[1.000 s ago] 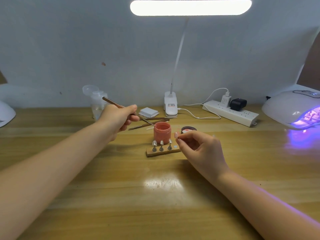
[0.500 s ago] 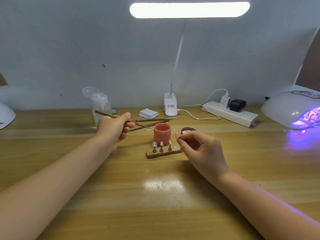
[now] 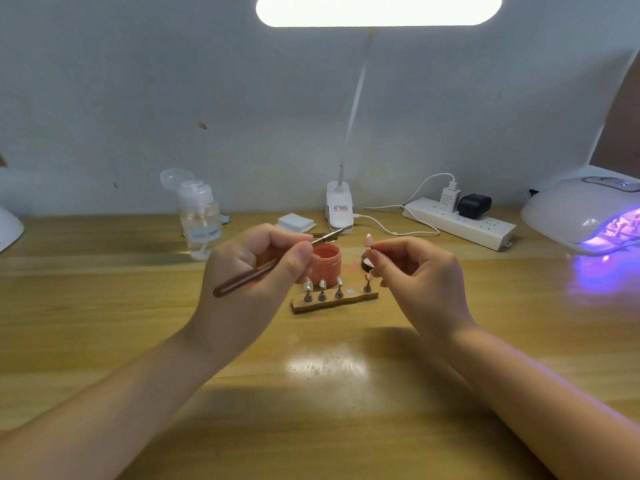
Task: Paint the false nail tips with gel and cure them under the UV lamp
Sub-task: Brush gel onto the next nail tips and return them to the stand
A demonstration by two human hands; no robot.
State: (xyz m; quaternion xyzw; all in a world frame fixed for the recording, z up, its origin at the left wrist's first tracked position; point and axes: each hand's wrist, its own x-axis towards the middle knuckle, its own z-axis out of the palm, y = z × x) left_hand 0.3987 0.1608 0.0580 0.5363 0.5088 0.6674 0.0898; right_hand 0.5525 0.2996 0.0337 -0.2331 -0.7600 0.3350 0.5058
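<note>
False nail tip on small stand — pinched in right hand fingers, raised above wooden holder strip. Gel brush — gripped in left hand, fingers curled round handle, bristle end aimed toward tip. Coral jar behind strip on wooden surface. UV lamp far right, glowing violet. Pump bottle rear left.
</note>
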